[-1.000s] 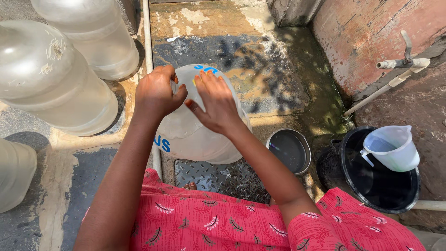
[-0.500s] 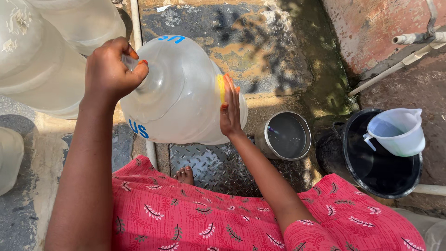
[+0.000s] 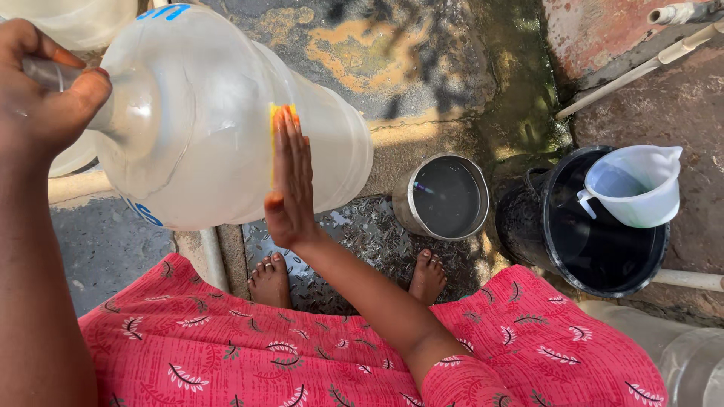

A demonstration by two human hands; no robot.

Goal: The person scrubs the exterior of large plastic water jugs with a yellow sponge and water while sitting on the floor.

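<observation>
I hold a large clear plastic water jug [image 3: 204, 128] tilted on its side in front of me. My left hand [image 3: 41, 87] grips its narrow neck at the upper left. My right hand [image 3: 289, 181] lies flat against the jug's side, pressing a yellow sponge [image 3: 277, 113] on the plastic; only the sponge's edge shows past my fingertips. My bare feet [image 3: 271, 277] stand on wet patterned metal below the jug, under my red patterned dress.
A steel pot of water [image 3: 446, 197] stands right of my feet. Further right is a black bucket [image 3: 528, 226] with a white plastic jug [image 3: 637, 185] resting on its rim. More clear bottles lie at the top left [image 3: 72, 19] and bottom right [image 3: 690, 362]. A white pipe [image 3: 641, 68] runs along the wall.
The jug has been lifted and tilted closer to me. My left hand moved from the jug's body to its neck. My right hand slid down its side with the sponge.
</observation>
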